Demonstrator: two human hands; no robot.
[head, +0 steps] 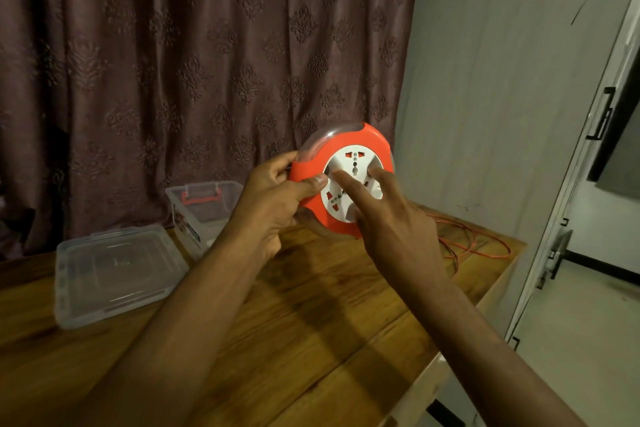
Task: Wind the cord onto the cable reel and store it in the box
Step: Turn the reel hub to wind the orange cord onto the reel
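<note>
I hold an orange cable reel [363, 142] with a white socket face upright above the wooden table [311, 322]. My left hand [273, 198] grips its left rim, thumb on the orange front. My right hand [388, 215] has two straight fingers pressed on the white centre disc. The thin orange cord [474, 246] lies in loose loops on the table's far right corner, behind my right hand. The clear plastic box [204, 208] with an orange handle stands open at the back, left of the reel.
The box's clear lid [117, 274] lies flat on the table's left side. A patterned dark curtain [207, 62] hangs behind the table. A grey wall and a door frame [568, 218] are to the right, past the table's edge.
</note>
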